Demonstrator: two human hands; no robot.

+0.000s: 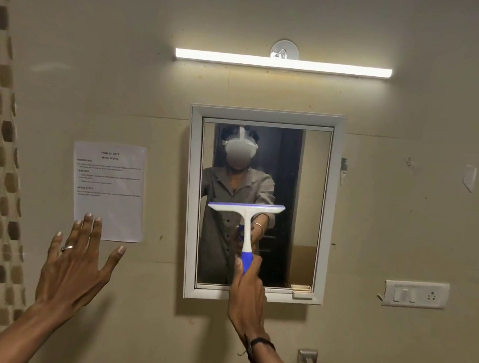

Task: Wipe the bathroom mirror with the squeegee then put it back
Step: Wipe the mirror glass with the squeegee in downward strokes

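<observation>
Wiping step in hand, by the look of it – one mirror [307,207], white-framed, fixed to the wall [98,43] under one lit tube light [283,64], with one squeegee [247,212] held up in front of the glass. Blade across the mirror's middle, level or nearly so, handle pointing down. Touching the glass or just off it: cannot tell from here.

Right hand [245,296] wrapped around the blue grip, fingers clamped on the squeegee. Left hand [77,264] raised near the wall, left of the mirror, fingers spread apart, holding nothing, fingertips overlapping the bottom edge of one printed sheet [110,189] taped there.

Next move, as a judgement: blade pressed flat and kept level, then drawn in a straight pass, with further passes for the strips left and right of it, since the blade spans only part of the width. Putting back not yet begun; the squeegee's resting place not evident.

Also on view: one switch plate [416,293] right of the mirror, one small box [302,291] at the mirror's lower right corner.
</observation>
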